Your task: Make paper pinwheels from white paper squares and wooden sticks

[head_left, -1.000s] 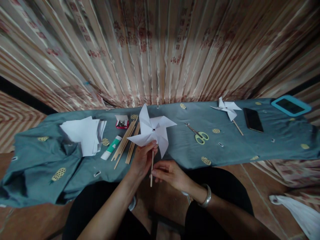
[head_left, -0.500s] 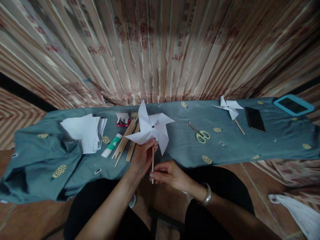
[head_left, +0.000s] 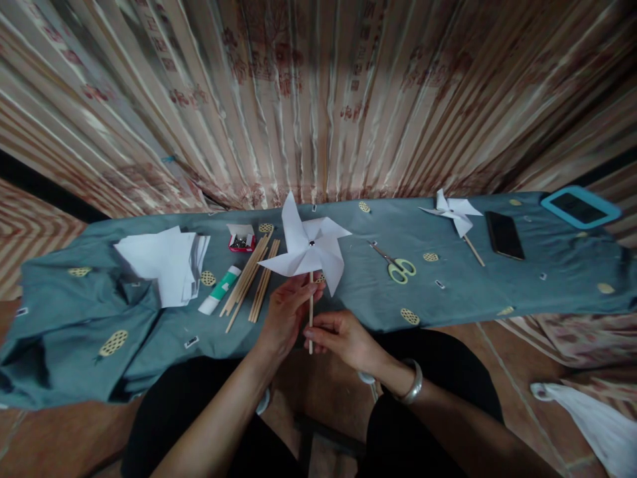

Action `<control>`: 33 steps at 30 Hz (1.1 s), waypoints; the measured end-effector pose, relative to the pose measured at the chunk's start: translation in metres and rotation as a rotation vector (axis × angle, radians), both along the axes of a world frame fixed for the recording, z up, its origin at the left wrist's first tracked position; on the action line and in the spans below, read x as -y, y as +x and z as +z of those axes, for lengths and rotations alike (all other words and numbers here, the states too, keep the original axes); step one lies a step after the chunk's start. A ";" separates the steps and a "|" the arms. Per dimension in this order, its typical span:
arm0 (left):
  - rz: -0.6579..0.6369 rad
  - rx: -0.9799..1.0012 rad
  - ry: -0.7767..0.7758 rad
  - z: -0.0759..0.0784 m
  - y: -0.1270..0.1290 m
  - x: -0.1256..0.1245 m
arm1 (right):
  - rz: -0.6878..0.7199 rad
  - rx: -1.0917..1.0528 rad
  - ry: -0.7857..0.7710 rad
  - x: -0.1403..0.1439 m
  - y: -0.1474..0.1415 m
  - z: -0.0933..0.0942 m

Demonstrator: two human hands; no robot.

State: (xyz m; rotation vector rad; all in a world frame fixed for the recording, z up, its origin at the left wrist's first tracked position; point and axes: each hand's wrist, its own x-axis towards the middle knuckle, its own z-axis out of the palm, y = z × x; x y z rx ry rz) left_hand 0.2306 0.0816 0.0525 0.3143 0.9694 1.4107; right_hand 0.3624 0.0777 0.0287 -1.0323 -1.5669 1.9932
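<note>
A white paper pinwheel (head_left: 318, 244) stands upright in front of me, a round metal pin at its centre and a wooden stick below. My left hand (head_left: 288, 312) is closed on the stick just under the paper blades. Lower down, the thumb and fingers of my right hand (head_left: 341, 338) pinch the same stick near its bottom end. Left of the pinwheel lie several loose wooden sticks (head_left: 247, 282), a green and white glue stick (head_left: 219, 290) and a small red box of metal pins (head_left: 241, 239).
Cut white paper sheets (head_left: 162, 262) are stacked at the left on the cloth-covered table (head_left: 348, 305). To the right lie scissors with green handles (head_left: 399, 269), a second pinwheel (head_left: 456, 212), a black phone (head_left: 504, 234) and a blue-framed tablet (head_left: 580, 205). A patterned curtain (head_left: 308, 99) hangs behind.
Both hands have raised the pinwheel slightly and shifted it right. My left hand has slid a little down from the blades. The view has moved slightly.
</note>
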 end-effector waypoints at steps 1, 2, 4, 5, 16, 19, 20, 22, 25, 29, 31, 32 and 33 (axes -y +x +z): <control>-0.009 -0.031 -0.003 -0.001 0.000 0.001 | -0.010 0.009 0.022 -0.002 0.001 0.000; -0.015 -0.065 -0.008 -0.002 0.000 0.002 | -0.021 0.022 0.048 -0.003 0.003 0.000; -0.023 -0.136 -0.017 -0.006 0.000 0.005 | -0.039 0.056 0.101 -0.005 0.005 -0.001; -0.028 -0.171 -0.017 -0.008 0.000 0.006 | -0.043 0.071 0.124 -0.006 0.006 -0.001; -0.047 -0.359 -0.036 -0.016 -0.005 0.011 | 0.000 0.194 0.351 -0.015 0.020 0.012; -0.034 -0.386 -0.032 -0.016 -0.006 0.010 | -0.097 0.220 0.374 -0.030 0.037 0.022; -0.033 -0.390 -0.033 -0.017 -0.006 0.009 | -0.184 0.203 0.372 -0.036 0.042 0.025; -0.040 -0.400 -0.034 -0.018 -0.006 0.009 | -0.383 0.141 0.375 -0.046 0.049 0.029; -0.059 -0.422 -0.034 -0.020 -0.004 0.009 | -0.568 0.001 0.364 -0.055 0.051 0.030; -0.073 -0.418 -0.021 -0.020 -0.001 0.010 | -0.571 -0.080 0.308 -0.056 0.043 0.031; -0.087 -0.421 -0.008 -0.020 0.000 0.011 | -0.557 -0.077 0.280 -0.055 0.039 0.032; -0.093 -0.427 -0.005 -0.020 0.000 0.011 | -0.551 -0.076 0.265 -0.055 0.038 0.032; -0.099 -0.437 -0.004 -0.019 0.000 0.011 | -0.546 -0.077 0.247 -0.054 0.037 0.033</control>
